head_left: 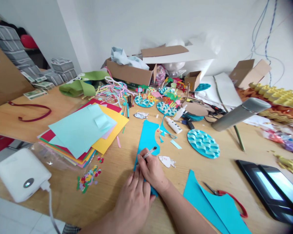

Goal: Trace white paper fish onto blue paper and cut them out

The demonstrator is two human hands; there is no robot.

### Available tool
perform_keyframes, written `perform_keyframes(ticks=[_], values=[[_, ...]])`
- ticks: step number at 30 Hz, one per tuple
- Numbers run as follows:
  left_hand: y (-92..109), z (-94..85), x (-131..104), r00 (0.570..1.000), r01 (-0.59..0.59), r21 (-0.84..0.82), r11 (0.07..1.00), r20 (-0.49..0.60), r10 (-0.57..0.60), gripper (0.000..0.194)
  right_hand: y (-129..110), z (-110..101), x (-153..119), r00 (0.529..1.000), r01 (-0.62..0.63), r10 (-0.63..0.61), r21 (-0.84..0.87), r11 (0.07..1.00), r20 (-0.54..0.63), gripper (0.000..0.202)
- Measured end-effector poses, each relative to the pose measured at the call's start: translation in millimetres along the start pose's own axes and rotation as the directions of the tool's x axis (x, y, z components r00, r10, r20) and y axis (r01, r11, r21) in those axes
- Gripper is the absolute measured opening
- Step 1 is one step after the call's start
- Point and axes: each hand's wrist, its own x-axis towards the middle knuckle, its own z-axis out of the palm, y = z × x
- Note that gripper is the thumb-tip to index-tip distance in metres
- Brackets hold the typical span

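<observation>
**Blue sheet [147, 135] lies mid-table under both hands**

At the far left stands a cardboard box [7, 76], its printed letters cut off by the picture edge. Near it on the wooden table [112, 182] lies a dark red strap [48, 112]; closer in is a white device [19, 172] with a cable plugged in, any marking on it too faint to read. Next come a stack of coloured paper [78, 130] and a scatter of paper dots [89, 178].

The left hand [134, 196] lies flat on the blue sheet's lower part, fingers straight and together. Beside it the right hand [151, 169] grips a pen [149, 152]; between them they hide much of the sheet's near end.

Crowding the sheet's right edge are blue offcuts [162, 133] and a paper fish [166, 161]. Beyond lies a white glue bottle [174, 125], its label too small to read. Further right are a wavy-patterned oval [203, 144], more blue card [210, 208] partly covering red-handled scissors [221, 193], a grey flask [240, 113] and a black device [263, 188] with lit screens.
</observation>
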Motion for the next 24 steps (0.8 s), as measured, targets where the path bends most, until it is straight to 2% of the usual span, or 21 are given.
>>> perform_keyframes(ticks=[6,17,24], values=[[0.5,0.3,0.5,1.0,-0.006,0.012,1.0,0.011,0.006,0.03,-2.5,-1.5,0.6,1.0,-0.011,0.011,-0.002,1.0,0.009,0.017],[0.8,1.7,-0.9,1.0,-0.009,0.007,1.0,0.022,0.009,0.016,-1.5,-1.0,2.6,0.999,-0.04,0.04,0.042,0.998,0.001,0.018],[0.7,1.5,-0.7,1.0,-0.014,0.021,1.0,0.015,0.014,0.019,-0.5,-1.1,2.0,0.999,-0.044,0.042,0.074,0.996,0.019,0.018]])
